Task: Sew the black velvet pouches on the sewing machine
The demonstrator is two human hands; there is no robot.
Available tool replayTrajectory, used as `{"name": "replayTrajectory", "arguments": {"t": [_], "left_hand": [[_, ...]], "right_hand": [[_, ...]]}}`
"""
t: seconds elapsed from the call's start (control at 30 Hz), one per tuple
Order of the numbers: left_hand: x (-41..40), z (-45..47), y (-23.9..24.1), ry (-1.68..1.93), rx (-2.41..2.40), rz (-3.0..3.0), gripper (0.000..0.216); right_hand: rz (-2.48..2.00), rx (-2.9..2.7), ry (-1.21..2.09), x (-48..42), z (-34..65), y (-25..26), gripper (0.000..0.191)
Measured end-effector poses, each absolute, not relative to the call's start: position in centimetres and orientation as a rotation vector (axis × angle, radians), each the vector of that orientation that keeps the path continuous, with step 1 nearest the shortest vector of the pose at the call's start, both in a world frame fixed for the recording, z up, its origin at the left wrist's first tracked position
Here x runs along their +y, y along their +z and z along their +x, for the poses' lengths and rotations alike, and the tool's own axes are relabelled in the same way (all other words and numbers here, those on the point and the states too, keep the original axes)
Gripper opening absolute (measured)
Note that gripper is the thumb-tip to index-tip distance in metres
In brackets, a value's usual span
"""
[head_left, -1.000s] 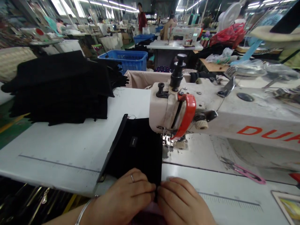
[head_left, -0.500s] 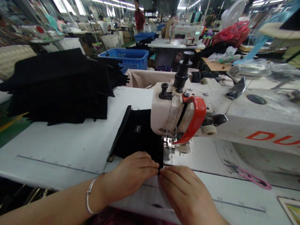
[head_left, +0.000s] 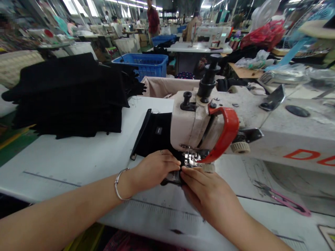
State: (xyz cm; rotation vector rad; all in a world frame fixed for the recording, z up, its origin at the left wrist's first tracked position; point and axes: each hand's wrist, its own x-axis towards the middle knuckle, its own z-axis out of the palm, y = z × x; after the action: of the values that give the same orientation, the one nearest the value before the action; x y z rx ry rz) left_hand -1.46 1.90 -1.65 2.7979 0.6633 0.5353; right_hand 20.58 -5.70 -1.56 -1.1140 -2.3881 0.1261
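Observation:
A black fabric piece [head_left: 154, 139] with a small label [head_left: 158, 130] lies on the white table, its right edge under the presser foot [head_left: 188, 158] of the sewing machine [head_left: 188, 122]. My left hand [head_left: 154, 169], with a ring and bracelet, is closed on the near part of the fabric, fingertips at its right edge. Just in front of the presser foot, my right hand [head_left: 206, 188] pinches the same edge, its fingertips nearly meeting the left ones. The fabric under both hands is partly hidden.
Black fabric pieces [head_left: 70, 94] are stacked on the table's left. Pink-handled thread snips [head_left: 285, 198] lie at the right. A blue basket [head_left: 141, 64] stands behind the table. Further back are other sewing tables and people, one in a red shirt [head_left: 153, 21].
Both hands have moved forward toward the presser foot, and the black fabric has slid away from me with them. The view has shifted slightly.

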Motion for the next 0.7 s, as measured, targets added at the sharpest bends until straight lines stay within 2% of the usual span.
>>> {"name": "replayTrajectory", "arguments": {"t": [0.23, 0.7], "left_hand": [[4.4, -0.7, -1.6, 0.669, 0.679, 2.783, 0.023], [6.0, -0.2, -1.8, 0.708, 0.724, 2.792, 0.025]], "right_hand": [[-1.192, -2.344, 0.084, -5.0, 20.6, -2.8, 0.035], [-1.152, -2.296, 0.183, -4.5, 20.6, -3.0, 0.027]]}}
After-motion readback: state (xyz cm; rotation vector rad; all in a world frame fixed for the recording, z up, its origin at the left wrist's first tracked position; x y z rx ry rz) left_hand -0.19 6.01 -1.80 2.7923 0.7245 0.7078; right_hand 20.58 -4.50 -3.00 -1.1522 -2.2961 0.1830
